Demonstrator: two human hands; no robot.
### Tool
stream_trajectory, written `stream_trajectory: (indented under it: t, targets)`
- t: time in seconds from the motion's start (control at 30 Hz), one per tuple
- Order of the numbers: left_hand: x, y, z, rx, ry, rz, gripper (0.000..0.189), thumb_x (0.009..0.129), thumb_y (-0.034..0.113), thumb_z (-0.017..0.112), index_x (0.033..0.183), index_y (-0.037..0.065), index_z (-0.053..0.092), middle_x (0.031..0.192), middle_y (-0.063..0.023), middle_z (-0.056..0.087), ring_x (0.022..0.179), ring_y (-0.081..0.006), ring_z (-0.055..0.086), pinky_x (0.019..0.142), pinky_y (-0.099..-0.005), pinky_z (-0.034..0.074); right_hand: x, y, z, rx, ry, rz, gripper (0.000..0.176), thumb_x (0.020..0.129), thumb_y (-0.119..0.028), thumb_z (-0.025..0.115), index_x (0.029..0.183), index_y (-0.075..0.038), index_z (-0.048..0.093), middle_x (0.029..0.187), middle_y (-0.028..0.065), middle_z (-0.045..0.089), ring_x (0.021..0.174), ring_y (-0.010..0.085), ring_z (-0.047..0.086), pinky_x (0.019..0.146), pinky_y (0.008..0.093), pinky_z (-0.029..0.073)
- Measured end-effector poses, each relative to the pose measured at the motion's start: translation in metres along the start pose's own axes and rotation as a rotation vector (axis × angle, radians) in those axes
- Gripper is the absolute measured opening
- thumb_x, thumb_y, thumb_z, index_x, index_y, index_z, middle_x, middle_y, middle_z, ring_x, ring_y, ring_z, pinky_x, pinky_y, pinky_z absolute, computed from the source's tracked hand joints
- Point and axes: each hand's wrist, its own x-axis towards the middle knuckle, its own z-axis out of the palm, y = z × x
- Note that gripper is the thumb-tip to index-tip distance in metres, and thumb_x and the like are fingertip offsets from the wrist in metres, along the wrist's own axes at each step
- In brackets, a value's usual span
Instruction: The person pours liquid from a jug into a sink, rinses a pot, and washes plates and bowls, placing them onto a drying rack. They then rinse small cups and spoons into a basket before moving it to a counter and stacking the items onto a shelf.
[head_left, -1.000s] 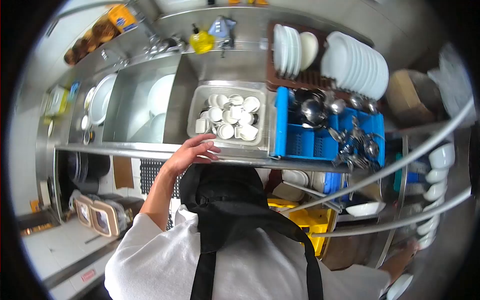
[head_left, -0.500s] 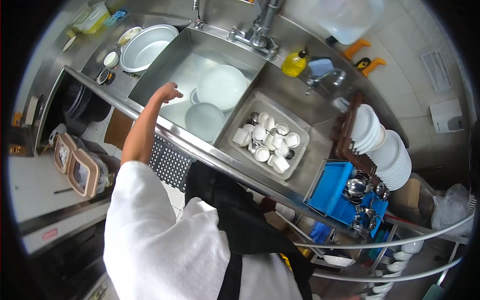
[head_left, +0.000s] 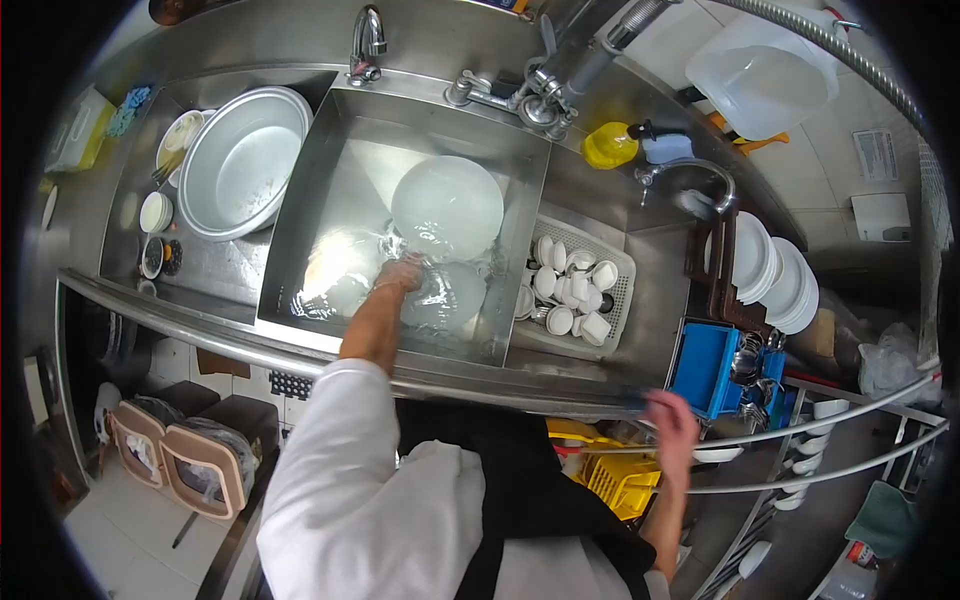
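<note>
In the middle of the frame, in the head view, the left hand (head_left: pixel 402 272) reaches down into the water of a deep steel sink (head_left: pixel 335 150). Ripples and glare blur its fingers, so I cannot tell how far it is open or whether it has hold of anything. Just beside it lie two round pale dishes in the water: the upper dish (head_left: pixel 447 205), up and to the right of the hand, and the lower dish (head_left: pixel 450 297), to its right.

At the lower right, the right hand (head_left: pixel 674 420) is raised near the front edge of the steel tabletop (head_left: pixel 480 392). It is smeared by motion, and I cannot tell how far it is open or whether it holds something.

At the upper left, a large metal basin (head_left: pixel 245 160) stands left of the sink, near a small stack of white cups (head_left: pixel 156 211). Right of the sink, a pale perforated basket (head_left: pixel 617 300) bears small white cups and dishes (head_left: pixel 565 290). Farther right are a brown rack (head_left: pixel 700 250) with upright white plates (head_left: pixel 790 290) and a blue bin (head_left: pixel 700 365) with metal utensils (head_left: pixel 745 365). A yellow bottle (head_left: pixel 609 146) stands at the upper right, behind the basket.
</note>
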Motion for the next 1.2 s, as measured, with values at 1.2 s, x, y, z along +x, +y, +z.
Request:
stream_trajectory:
  t: [1.2]
  targets:
    - [0.108,-0.048,0.044,-0.609,0.494,-0.136,0.055,0.094,0.051,0.051,0.12,0.005,0.065,0.118,-0.0189,0.067,0.113,-0.0349,0.063,0.096,-0.0418,0.05,0.108,-0.042,0.062,0.525,0.602,0.338,0.048,0.09,-0.003,0.065,0.134,0.006,0.049,0.123,0.0143,0.063,0.102,0.0237,0.067,0.08,0.0314,0.058]
